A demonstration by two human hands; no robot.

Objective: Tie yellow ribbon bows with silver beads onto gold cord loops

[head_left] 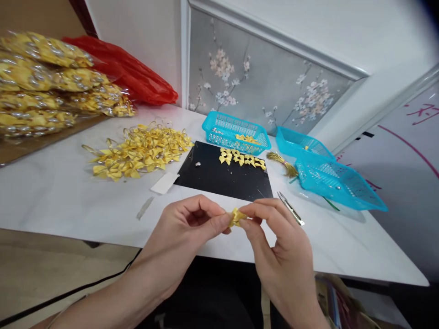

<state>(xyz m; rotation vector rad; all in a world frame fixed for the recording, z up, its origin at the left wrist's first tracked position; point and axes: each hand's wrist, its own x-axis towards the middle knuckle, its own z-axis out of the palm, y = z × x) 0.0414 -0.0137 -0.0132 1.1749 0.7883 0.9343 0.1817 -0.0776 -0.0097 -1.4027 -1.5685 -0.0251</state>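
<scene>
A small yellow ribbon bow (236,218) is pinched between my two hands, just above the front part of the white table. My left hand (192,224) grips its left side with thumb and forefinger. On the other side, the thumb and fingertips of my right hand (279,233) close on it. Fingers cover part of the bow. Beyond my hands lies a black mat (219,176), with a row of yellow bows (242,159) along its far edge and a silvery bead (198,164) at its left. Thread snips (291,209) rest to the right of my right hand.
A heap of yellow bows with loops (144,151) lies at left. Behind it are bagged bows (44,87) and a red plastic bag (126,68). Blue baskets (236,119) stand at the back and right (343,183), near a bundle of golden ties (283,163). White paper (164,183) lies left of the mat.
</scene>
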